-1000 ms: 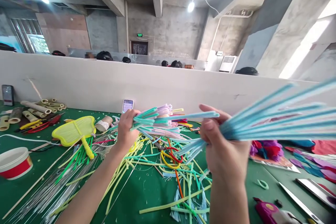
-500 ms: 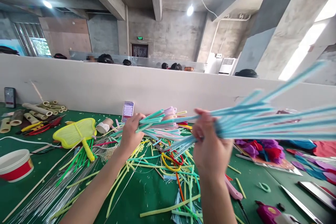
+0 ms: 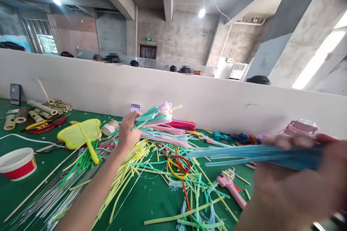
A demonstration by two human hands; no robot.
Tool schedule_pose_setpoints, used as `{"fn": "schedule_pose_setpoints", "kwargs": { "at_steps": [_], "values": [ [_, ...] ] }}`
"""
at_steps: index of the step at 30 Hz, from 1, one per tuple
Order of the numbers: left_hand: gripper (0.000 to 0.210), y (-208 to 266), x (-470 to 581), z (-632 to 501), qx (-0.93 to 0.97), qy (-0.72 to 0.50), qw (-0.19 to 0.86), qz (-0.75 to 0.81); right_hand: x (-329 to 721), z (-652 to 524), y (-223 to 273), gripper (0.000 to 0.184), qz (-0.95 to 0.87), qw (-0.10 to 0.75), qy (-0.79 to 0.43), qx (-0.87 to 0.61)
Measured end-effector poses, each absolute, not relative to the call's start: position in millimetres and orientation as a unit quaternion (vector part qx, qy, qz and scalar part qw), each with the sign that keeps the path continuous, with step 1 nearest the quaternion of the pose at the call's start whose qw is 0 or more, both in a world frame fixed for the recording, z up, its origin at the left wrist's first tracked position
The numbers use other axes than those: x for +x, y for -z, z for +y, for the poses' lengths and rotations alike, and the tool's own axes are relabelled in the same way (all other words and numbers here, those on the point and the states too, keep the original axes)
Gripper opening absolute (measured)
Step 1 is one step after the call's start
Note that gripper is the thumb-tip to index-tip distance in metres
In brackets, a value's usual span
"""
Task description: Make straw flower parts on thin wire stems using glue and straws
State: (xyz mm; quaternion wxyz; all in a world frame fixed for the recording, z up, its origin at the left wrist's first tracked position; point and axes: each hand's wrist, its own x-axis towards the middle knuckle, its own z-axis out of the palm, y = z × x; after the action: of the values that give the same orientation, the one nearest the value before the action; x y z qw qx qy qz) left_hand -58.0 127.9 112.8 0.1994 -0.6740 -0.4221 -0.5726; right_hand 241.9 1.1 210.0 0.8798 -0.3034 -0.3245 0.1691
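Note:
My left hand (image 3: 128, 130) is closed around a bundle of mint-green and pale lilac pipe cleaners (image 3: 157, 113), lifted a little above the table. In my right hand (image 3: 295, 187), smeared by motion at the right, is a bunch of blue pipe cleaners (image 3: 238, 154), their ends pointing left. Pale pink and blue pipe cleaners (image 3: 173, 139) lie beneath the left bundle, with red-pink ones (image 3: 180, 125) behind. Yellow pipe cleaners (image 3: 121, 177) spread below my left wrist. Between the hands lies a tool with red and yellow handle loops (image 3: 178, 166), probably scissors.
A pink glue gun (image 3: 230, 187) lies near my right hand. At the left are a paper cup (image 3: 17, 164), metal wires (image 3: 54, 191), a yellow butterfly-shaped piece (image 3: 80, 133) and bamboo tubes (image 3: 43, 108). A phone (image 3: 135, 108) leans on the white partition (image 3: 173, 90).
My right hand has swung right and nearer to me with the blue pipe cleaners. My left hand has shifted slightly left and raised its bundle clear of the pink ones.

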Motion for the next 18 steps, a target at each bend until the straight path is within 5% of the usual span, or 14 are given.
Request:
{"fn": "schedule_pose_setpoints", "kwargs": {
  "at_steps": [3, 10, 18],
  "values": [
    [0.021, -113.8, -54.9, 122.1, -0.661, 0.584, 0.242, -0.406, 212.0, 17.3, -210.4, 0.01, -0.396, 0.848, -0.257, -0.242],
    [0.012, -115.9, -54.3, 117.0, -0.655, 0.583, 0.291, -0.382, 172.9, 20.0, -186.1, 0.015, -0.67, 0.573, -0.304, -0.36],
    [0.016, -115.6, -59.4, 119.5, -0.655, 0.565, 0.31, -0.395, 164.1, 20.8, -189.1, 0.015, -0.691, 0.55, -0.211, -0.419]
  ]
}}
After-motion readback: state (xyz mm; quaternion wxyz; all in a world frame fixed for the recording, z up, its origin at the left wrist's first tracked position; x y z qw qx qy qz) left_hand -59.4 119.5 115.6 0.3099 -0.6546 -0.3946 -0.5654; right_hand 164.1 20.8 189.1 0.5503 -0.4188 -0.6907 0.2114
